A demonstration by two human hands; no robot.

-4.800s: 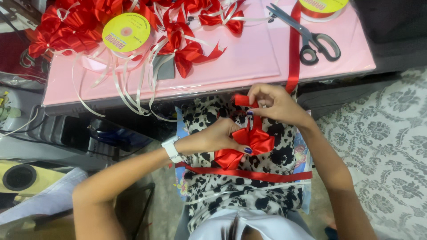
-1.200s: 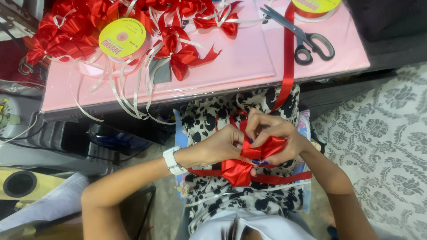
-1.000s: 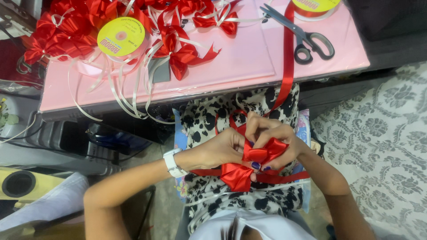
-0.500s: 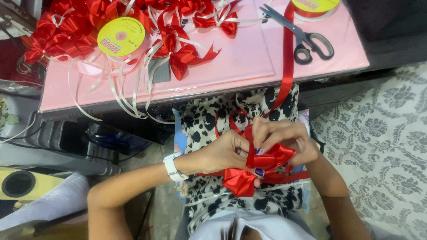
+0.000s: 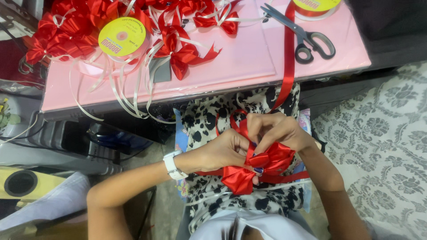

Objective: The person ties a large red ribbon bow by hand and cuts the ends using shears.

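Over the lap, the glossy red ribbon bow (image 5: 255, 171) has two puffed loops, one low by the left hand (image 5: 222, 151), one under the right hand (image 5: 278, 133). Both hands pinch its middle, fingers closed on the ribbon. Since half a second ago the right loop has fluffed wider. Beyond, a pink table (image 5: 249, 58) holds scissors (image 5: 302, 33) and finished bows (image 5: 182, 51).
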